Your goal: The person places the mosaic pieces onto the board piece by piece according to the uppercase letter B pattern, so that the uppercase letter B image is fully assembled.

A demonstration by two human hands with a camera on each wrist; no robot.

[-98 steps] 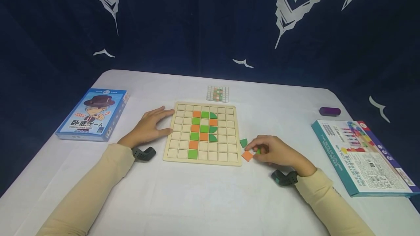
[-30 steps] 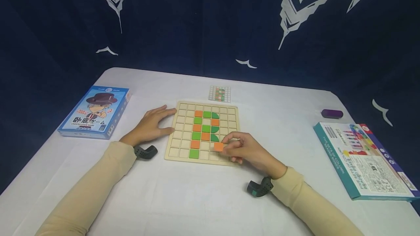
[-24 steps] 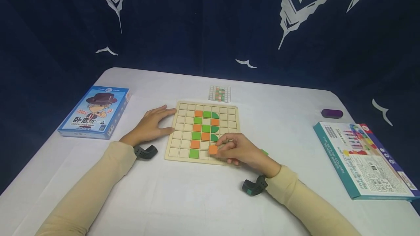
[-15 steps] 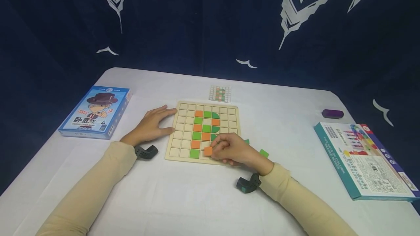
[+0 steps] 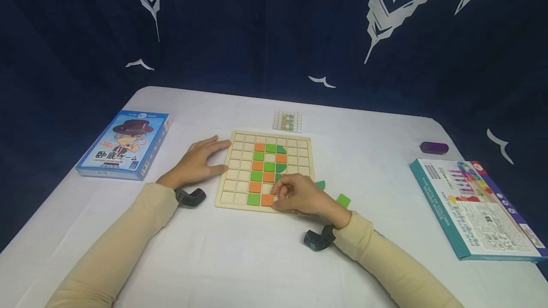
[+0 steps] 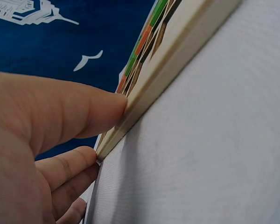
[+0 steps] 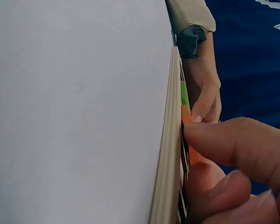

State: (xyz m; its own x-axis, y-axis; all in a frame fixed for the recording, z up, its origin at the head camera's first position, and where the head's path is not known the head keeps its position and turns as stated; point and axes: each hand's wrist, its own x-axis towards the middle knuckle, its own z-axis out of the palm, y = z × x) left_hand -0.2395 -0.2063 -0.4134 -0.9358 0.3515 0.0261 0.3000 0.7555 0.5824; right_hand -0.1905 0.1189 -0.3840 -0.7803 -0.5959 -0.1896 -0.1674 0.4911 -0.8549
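Note:
A wooden grid board [image 5: 233, 196] lies on the white table, with orange, light green and rounded dark green tiles in its middle columns. My right hand [image 5: 299, 194] pinches an orange square tile [image 5: 267, 200] at the front row, just right of a light green tile [image 5: 253, 199]. In the right wrist view the thumb and a fingertip are on that orange tile [image 7: 186, 114]. My left hand [image 5: 197, 163] touches the board's left edge with thumb and fingertips, fingers extended. From the left wrist, the thumb presses the board's side [image 6: 135, 109]. The right hand hides part of the board's right front.
A dark green rounded tile [image 5: 320, 185] and a light green square tile [image 5: 344, 200] lie right of the board. Behind it is a pattern card [image 5: 288, 121]. A blue game box [image 5: 124, 146] stands left; a flat box [image 5: 475, 208] and a purple object [image 5: 434, 148] are right.
My right hand has picked up the orange tile from beside the board and carried it left to the front row. The left hand has stayed at the board's left edge.

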